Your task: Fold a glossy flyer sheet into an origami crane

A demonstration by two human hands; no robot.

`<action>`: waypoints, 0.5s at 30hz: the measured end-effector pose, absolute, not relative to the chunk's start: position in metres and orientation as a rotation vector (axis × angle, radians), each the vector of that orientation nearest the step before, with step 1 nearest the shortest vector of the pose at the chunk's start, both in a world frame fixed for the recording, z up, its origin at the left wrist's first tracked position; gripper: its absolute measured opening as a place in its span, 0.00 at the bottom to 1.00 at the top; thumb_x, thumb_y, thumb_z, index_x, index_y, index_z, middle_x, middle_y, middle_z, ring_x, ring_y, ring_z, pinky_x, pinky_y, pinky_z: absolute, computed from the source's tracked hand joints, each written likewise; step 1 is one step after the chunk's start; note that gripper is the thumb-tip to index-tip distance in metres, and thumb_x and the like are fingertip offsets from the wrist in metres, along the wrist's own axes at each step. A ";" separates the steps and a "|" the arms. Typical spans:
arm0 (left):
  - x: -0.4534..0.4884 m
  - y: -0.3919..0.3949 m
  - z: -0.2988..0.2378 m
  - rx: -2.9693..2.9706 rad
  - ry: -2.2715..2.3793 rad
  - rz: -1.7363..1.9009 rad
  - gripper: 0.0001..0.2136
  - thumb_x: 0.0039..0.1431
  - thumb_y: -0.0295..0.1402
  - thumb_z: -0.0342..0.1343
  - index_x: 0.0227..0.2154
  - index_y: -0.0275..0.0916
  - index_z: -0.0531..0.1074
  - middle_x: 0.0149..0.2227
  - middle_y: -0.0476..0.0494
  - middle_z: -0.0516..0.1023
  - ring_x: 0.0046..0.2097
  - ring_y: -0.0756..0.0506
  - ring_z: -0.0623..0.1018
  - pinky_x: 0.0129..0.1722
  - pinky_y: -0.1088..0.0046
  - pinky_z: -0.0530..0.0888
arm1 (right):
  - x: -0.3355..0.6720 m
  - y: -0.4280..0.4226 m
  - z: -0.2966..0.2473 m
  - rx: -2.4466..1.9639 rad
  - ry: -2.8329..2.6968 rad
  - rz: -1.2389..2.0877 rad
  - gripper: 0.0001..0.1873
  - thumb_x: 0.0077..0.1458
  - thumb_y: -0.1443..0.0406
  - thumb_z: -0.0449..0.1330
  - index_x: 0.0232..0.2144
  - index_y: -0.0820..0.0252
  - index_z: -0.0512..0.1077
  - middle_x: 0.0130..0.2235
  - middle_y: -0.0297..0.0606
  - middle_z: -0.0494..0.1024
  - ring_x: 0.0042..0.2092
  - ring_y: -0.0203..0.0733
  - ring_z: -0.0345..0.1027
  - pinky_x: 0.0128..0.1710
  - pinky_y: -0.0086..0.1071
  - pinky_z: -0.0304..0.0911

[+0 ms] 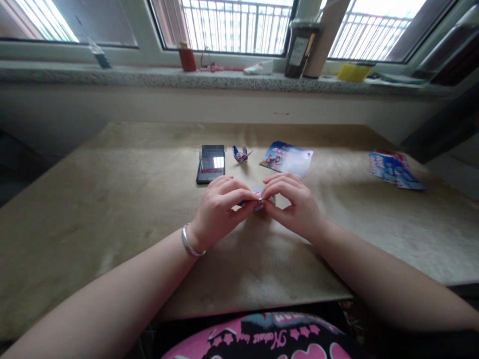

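Frame centre | I noted left hand [224, 199] and right hand [297, 202] pinching folded paper [258, 206], apparently for steadiness | paper figure [240, 155] stood above, untouched.

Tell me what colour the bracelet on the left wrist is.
The bracelet is silver; it shows in the head view, the only one.
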State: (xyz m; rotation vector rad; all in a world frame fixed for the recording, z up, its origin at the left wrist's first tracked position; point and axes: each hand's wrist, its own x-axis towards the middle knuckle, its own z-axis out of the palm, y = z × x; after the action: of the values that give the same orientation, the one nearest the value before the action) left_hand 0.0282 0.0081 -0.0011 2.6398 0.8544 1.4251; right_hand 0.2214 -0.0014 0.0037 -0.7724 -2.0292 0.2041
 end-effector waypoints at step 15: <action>0.028 0.007 0.002 2.783 0.883 1.330 0.02 0.57 0.31 0.58 0.30 0.40 0.73 0.30 0.49 0.77 0.33 0.49 0.73 0.39 0.69 0.70 | 0.221 -0.002 0.002 -0.771 -2.064 0.186 0.04 0.51 0.69 0.59 0.29 0.55 0.69 0.33 0.36 0.75 0.43 0.43 0.69 0.45 0.39 0.66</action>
State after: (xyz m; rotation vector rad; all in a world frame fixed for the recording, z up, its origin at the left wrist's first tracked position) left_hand 0.0282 0.0074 0.0021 2.7828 0.8825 1.3302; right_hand 0.2208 -0.0016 0.0021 -0.7711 -2.0641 0.1856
